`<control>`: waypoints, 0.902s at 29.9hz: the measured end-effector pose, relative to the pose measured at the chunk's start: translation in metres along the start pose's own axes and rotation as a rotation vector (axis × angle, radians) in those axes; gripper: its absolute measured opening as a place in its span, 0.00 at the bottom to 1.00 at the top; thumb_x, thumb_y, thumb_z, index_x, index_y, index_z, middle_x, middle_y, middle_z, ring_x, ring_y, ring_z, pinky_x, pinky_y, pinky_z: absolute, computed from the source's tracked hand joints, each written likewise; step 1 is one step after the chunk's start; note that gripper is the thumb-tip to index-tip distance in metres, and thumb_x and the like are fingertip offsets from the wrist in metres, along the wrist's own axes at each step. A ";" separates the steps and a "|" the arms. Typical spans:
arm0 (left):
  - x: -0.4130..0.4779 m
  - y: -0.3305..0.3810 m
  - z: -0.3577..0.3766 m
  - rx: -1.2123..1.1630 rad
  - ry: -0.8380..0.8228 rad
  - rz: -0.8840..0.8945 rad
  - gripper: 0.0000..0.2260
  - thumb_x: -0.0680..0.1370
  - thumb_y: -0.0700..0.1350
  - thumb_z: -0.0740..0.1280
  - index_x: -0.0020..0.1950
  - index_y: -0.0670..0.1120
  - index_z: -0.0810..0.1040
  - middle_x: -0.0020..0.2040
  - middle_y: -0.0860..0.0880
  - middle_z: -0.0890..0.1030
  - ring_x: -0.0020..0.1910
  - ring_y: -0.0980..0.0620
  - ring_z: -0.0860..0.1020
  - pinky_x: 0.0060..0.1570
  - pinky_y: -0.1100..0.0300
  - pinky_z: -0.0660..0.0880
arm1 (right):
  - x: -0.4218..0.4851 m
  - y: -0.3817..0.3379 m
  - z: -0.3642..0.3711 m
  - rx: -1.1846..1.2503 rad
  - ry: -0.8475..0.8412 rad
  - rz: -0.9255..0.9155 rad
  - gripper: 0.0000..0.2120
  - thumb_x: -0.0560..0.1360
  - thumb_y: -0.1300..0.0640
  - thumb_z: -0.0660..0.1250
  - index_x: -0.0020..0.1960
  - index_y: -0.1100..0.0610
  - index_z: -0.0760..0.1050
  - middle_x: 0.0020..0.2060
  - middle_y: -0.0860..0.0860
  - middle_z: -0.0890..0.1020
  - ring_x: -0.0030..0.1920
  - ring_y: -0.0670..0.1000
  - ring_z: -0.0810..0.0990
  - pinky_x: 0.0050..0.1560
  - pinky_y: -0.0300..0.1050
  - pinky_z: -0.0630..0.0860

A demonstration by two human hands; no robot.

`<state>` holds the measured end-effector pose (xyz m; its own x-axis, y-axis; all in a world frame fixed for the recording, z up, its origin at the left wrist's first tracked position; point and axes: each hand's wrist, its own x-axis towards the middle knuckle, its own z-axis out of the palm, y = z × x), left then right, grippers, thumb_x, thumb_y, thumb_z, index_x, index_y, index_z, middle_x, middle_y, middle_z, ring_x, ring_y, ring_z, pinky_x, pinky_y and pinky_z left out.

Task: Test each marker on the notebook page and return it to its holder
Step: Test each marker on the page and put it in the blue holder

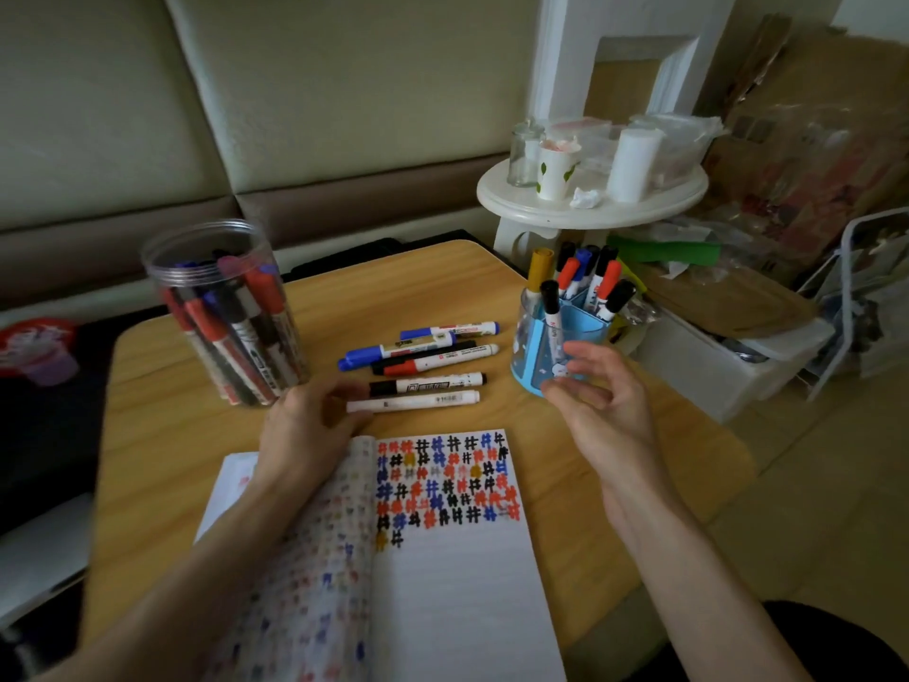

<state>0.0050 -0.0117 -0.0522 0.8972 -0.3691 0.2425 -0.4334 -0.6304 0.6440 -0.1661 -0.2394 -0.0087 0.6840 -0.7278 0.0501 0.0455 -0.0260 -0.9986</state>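
An open notebook (457,573) lies on the wooden table (162,465), its right page half filled with red, blue, black and yellow hash marks. Several capped markers (423,359) lie in a loose row beyond it. My left hand (305,428) rests at the notebook's top left, fingers reaching to the white marker (418,401). My right hand (597,401) hovers with relaxed fingers, holding nothing, just in front of the blue holder (556,344) full of upright markers. A clear jar (226,312) at the left holds several more markers.
A white round side table (590,199) with cups and tissue stands behind the holder. Boxes, bags and a white bin crowd the floor on the right. A padded sofa back runs along the far side, with dark items at the left edge.
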 end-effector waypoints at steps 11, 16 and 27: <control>-0.017 0.036 -0.028 -0.341 0.047 0.003 0.09 0.74 0.43 0.77 0.52 0.54 0.85 0.46 0.62 0.84 0.48 0.68 0.79 0.47 0.66 0.75 | -0.017 0.002 0.018 -0.219 -0.182 0.041 0.07 0.77 0.53 0.76 0.54 0.44 0.82 0.49 0.43 0.84 0.50 0.42 0.83 0.48 0.36 0.78; -0.056 0.063 -0.044 -0.542 -0.113 0.002 0.11 0.70 0.48 0.74 0.52 0.52 0.83 0.50 0.61 0.85 0.48 0.59 0.85 0.50 0.61 0.82 | -0.048 0.000 0.044 0.094 -0.431 0.160 0.12 0.76 0.49 0.74 0.53 0.56 0.84 0.40 0.52 0.85 0.37 0.48 0.80 0.37 0.37 0.76; -0.086 0.064 -0.039 -0.331 -0.272 0.171 0.17 0.80 0.57 0.62 0.48 0.47 0.85 0.35 0.52 0.81 0.35 0.51 0.80 0.38 0.56 0.76 | -0.069 0.002 0.036 0.088 -0.415 -0.048 0.12 0.81 0.54 0.67 0.48 0.63 0.80 0.37 0.57 0.82 0.37 0.51 0.78 0.38 0.39 0.77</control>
<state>-0.0971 0.0065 -0.0033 0.7410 -0.6425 0.1953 -0.4835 -0.3087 0.8191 -0.1870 -0.1642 -0.0136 0.9136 -0.3895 0.1163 0.1342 0.0189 -0.9908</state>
